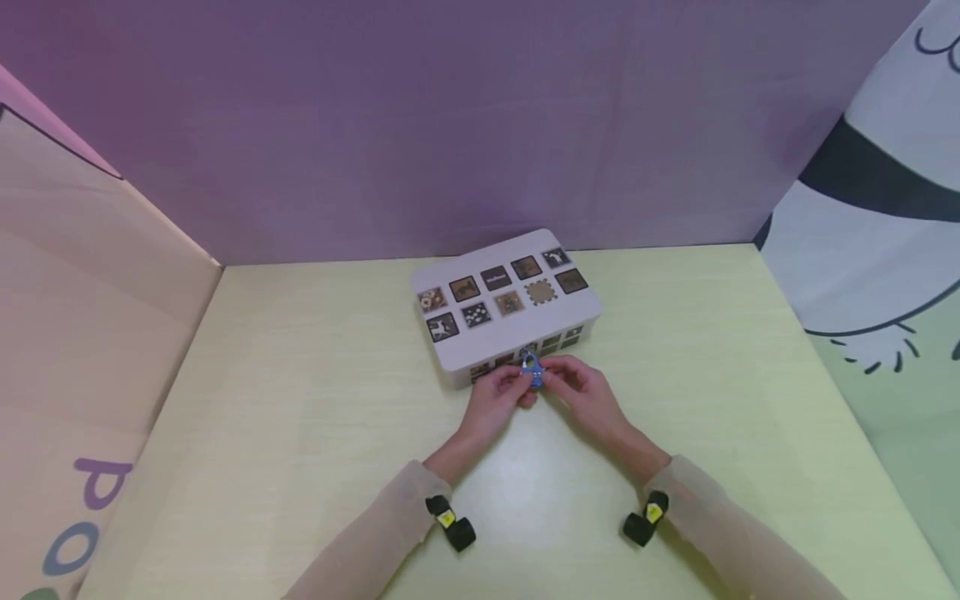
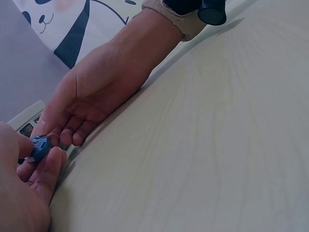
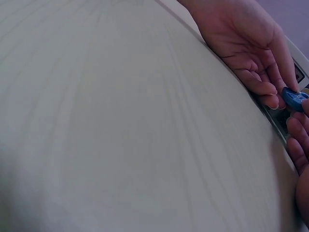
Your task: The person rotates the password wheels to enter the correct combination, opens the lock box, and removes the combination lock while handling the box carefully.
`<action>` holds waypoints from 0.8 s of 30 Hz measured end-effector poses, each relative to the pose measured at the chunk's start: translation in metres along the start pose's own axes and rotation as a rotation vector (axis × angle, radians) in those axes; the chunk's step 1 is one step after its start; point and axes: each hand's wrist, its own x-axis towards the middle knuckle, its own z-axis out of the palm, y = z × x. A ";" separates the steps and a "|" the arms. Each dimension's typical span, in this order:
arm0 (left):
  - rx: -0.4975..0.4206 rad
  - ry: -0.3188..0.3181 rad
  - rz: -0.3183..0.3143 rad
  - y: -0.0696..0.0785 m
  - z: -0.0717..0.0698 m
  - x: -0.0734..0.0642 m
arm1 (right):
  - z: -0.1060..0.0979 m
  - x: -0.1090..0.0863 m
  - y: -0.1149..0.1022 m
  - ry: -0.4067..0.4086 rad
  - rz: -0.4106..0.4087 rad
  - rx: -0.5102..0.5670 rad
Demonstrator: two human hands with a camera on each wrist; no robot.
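Note:
A small blue padlock (image 1: 532, 377) with a looped shackle is held between both hands, close to the front side of a white box. In the head view my left hand (image 1: 489, 406) pinches its left side between thumb and fingers. From the other side my right hand (image 1: 592, 400) pinches it by the right edge. The left wrist view shows the padlock's blue body (image 2: 40, 151) between the fingertips, with small markings too fine to read. In the right wrist view the padlock (image 3: 292, 98) lies at the right edge, partly covered by fingers.
The white box (image 1: 487, 348) with rounded corners and printed square pictures sits slightly turned near the back of the pale wooden table (image 1: 300, 417). Behind it rises a purple backdrop (image 1: 420, 133). Printed panels stand left (image 1: 82, 333) and right (image 1: 885, 267).

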 end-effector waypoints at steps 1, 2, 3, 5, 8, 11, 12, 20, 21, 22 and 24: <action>0.001 -0.001 0.003 0.000 0.000 0.000 | 0.000 0.000 0.000 0.001 0.002 0.001; 0.000 -0.001 0.002 0.000 0.000 0.000 | 0.000 0.000 0.000 0.002 0.001 0.001; -0.003 -0.002 0.003 -0.001 0.000 0.000 | 0.000 0.000 0.000 0.002 0.001 0.002; -0.006 -0.002 0.005 -0.001 0.000 0.000 | 0.000 0.000 0.000 0.002 0.001 0.000; -0.014 -0.003 0.003 -0.001 0.001 0.000 | 0.000 -0.001 0.000 0.003 -0.001 -0.008; -0.013 0.000 0.005 -0.001 0.001 -0.001 | 0.000 -0.001 0.001 0.000 -0.008 -0.017; -0.013 0.003 0.002 0.000 0.001 -0.001 | -0.001 -0.001 0.001 0.000 -0.012 -0.019; 0.002 0.019 0.014 0.001 0.003 -0.001 | -0.001 0.000 0.002 -0.005 -0.023 -0.026; 0.003 0.019 0.015 0.001 0.003 -0.001 | -0.001 0.000 0.002 -0.005 -0.021 -0.025; 0.002 0.019 0.015 0.001 0.003 -0.001 | -0.001 0.000 0.002 -0.005 -0.019 -0.023; 0.005 0.019 0.018 0.001 0.003 -0.001 | -0.001 0.000 0.001 -0.006 -0.014 -0.018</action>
